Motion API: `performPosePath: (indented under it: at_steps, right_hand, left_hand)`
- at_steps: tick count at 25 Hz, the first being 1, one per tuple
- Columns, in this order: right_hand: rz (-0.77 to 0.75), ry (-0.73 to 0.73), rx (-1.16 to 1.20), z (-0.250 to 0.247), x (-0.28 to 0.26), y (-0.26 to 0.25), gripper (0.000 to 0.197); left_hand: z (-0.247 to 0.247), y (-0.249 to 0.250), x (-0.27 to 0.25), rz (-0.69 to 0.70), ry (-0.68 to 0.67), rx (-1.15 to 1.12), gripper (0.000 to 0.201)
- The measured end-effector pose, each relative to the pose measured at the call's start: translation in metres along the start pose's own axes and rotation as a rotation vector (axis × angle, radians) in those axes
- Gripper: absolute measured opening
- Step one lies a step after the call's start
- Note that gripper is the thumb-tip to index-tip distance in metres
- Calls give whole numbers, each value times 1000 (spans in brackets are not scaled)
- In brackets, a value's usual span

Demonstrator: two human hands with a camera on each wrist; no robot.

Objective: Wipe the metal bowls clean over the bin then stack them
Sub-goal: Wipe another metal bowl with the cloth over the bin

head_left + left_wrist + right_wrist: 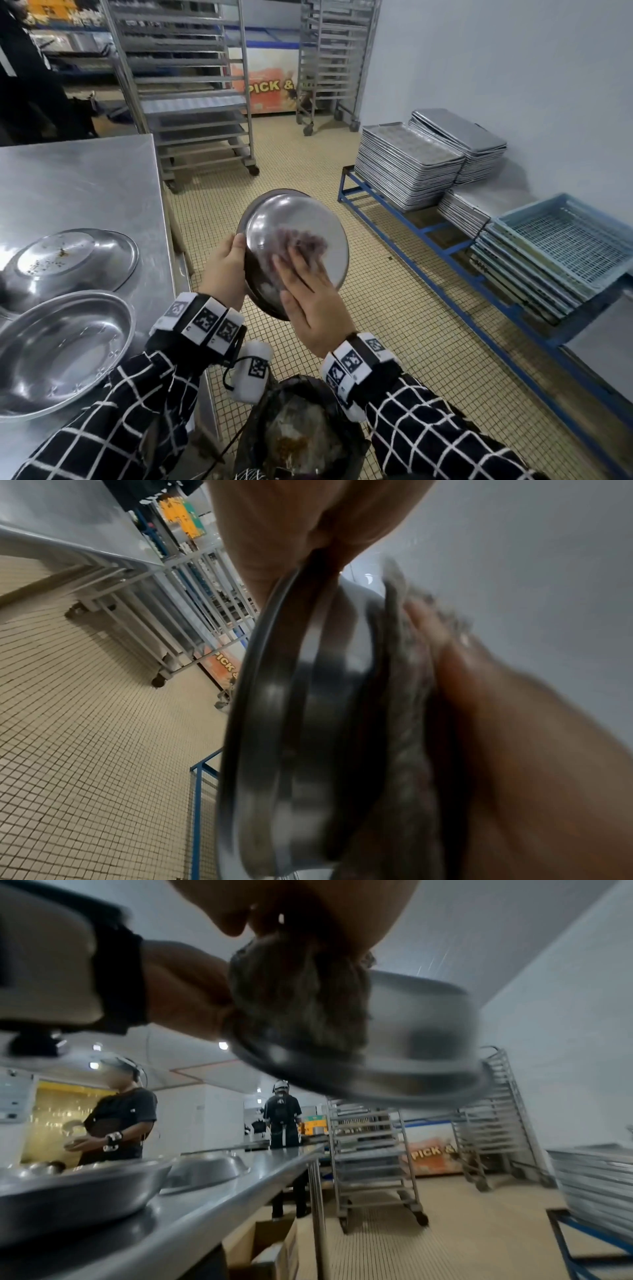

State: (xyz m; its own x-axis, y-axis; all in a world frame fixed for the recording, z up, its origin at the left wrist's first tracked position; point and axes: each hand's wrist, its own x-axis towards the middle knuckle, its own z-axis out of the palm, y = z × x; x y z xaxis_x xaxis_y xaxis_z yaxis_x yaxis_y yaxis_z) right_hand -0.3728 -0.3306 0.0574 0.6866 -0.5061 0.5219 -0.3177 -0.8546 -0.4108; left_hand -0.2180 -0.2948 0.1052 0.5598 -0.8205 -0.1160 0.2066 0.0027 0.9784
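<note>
A metal bowl (294, 219) hangs tilted over the black-lined bin (301, 428), its underside turned toward me. My left hand (229, 260) grips its left rim, thumb on the outside. My right hand (308, 284) lies flat on the bowl's underside and presses a grey-purple cloth (301, 240) against it; the fingers are blurred. In the left wrist view the bowl (308, 723) shows edge-on with the cloth (411, 723) beside it. The right wrist view shows the bunched cloth (301, 1001) on the bowl (428, 1031). Two more bowls, one upside down with crumbs (72, 260) and one upright (61, 349), sit on the steel table (78, 178).
Wheeled tray racks (191, 96) stand behind the table. Stacked metal trays (407, 164) and pale blue crates (561, 246) rest on a low blue frame along the right wall. Tiled floor lies open between. A person in black stands at the far left.
</note>
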Motion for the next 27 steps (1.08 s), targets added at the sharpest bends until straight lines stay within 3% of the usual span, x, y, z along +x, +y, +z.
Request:
performPosePath:
  at_steps: [4,7,9,12,15,18,20,23,27]
  right_hand:
    - [45,138,-98,-23,48,16,49]
    - [285,301,-40,-28,40,43,50]
    - [409,317,35,-12,16,37,52]
    - [258,221,-5,17,-6,3,52]
    - [142,164,-81,10,22,-7,53]
    - [237,291,-126,-19,46,20,50]
    - [404,360,3,-30,37,40,47]
    - [519,316,105,-14,3,36,51]
    - [248,182,-22,22,-5,10,54]
  left_hand:
    - [5,2,-11,-19,-48,-21,26]
    - [5,7,-10,-21,11,-11,25]
    - [3,7,-9,-21,44,-14,25]
    - [4,-1,-11,-8,84,38,26]
    - [10,1,-19,-16,55,56,29]
    - [9,7,-18,-52,43,-5,24]
    - [7,8,-13,-65,71,-39,27]
    - [4,2,-8,-75,112,-33,29]
    - [8,-12,-10,-64,105,110,28]
